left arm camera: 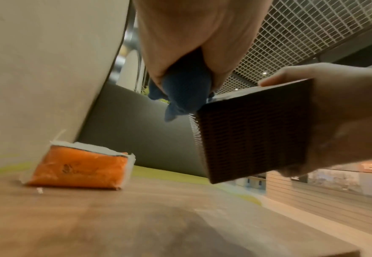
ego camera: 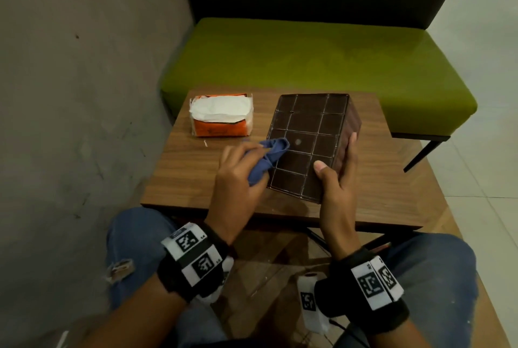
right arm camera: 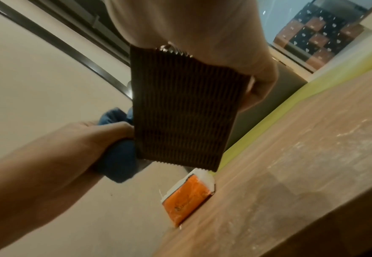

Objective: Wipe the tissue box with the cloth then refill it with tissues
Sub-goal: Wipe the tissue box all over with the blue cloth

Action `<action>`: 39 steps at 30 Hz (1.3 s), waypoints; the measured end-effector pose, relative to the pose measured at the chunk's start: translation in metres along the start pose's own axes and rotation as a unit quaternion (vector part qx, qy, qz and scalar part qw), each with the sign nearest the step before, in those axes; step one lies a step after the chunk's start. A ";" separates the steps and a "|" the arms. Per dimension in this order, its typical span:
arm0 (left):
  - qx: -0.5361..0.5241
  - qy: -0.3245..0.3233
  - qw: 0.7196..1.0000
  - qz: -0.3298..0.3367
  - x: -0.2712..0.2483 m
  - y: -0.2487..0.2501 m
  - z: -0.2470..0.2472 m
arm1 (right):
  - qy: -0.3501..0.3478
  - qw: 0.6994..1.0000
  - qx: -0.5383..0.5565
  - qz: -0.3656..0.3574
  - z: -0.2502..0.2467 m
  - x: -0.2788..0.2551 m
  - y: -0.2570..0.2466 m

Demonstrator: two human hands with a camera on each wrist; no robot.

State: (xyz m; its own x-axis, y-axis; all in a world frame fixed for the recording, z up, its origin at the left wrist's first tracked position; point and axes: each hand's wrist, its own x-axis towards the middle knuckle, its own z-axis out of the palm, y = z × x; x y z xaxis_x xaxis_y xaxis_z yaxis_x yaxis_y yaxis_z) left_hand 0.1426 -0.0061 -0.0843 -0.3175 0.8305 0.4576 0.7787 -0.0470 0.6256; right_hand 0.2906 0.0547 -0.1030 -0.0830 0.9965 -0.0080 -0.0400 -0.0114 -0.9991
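A dark brown tissue box [ego camera: 308,146] with a pale grid on its upturned face is lifted and tilted above the wooden table [ego camera: 196,174]. My right hand [ego camera: 336,176] grips its near right corner, thumb on the gridded face and fingers down the side. My left hand [ego camera: 241,168] holds a bunched blue cloth [ego camera: 269,157] against the box's left edge. In the left wrist view the cloth [left arm camera: 185,93] touches the box's [left arm camera: 255,132] top corner. In the right wrist view the ribbed box [right arm camera: 185,111] hangs from my fingers. An opened orange pack of white tissues [ego camera: 221,115] lies on the table's far left.
A grey wall [ego camera: 84,67] runs close along the table's left side. A green bench seat [ego camera: 308,59] with a dark backrest stands just behind the table. My knees in blue jeans [ego camera: 134,238] sit under the near edge. Pale tiled floor [ego camera: 482,95] lies to the right.
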 end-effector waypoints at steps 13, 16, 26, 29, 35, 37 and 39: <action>-0.050 -0.052 0.997 0.034 -0.028 0.026 0.006 | 0.061 0.997 -0.036 -0.033 0.006 -0.004 -0.006; -0.077 -0.087 0.990 0.077 -0.035 0.031 0.008 | 0.055 0.998 -0.018 -0.020 0.006 -0.004 -0.004; -0.076 -0.119 0.981 0.137 -0.044 0.011 0.012 | 0.045 0.999 0.008 0.018 0.006 -0.006 -0.014; -0.107 -0.083 0.988 0.077 -0.041 -0.006 0.005 | 0.021 0.999 0.008 -0.030 0.008 -0.014 -0.027; -0.178 0.119 0.975 -0.052 -0.027 -0.009 -0.011 | 0.021 0.999 -0.007 -0.024 0.003 -0.007 -0.022; -0.116 0.064 0.991 -0.034 -0.021 0.002 -0.005 | 0.017 1.000 -0.019 -0.013 0.007 -0.011 -0.018; -0.041 -0.004 0.999 -0.007 -0.018 0.007 0.006 | 0.014 0.999 -0.033 -0.024 0.009 -0.016 -0.017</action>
State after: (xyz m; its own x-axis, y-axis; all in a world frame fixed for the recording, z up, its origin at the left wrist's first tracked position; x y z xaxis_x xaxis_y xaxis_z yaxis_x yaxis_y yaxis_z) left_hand 0.1575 -0.0182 -0.0919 -0.3234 0.8360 0.4433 0.7274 -0.0800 0.6815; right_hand 0.2840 0.0386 -0.0858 -0.0547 0.9977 0.0392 0.0223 0.0405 -0.9989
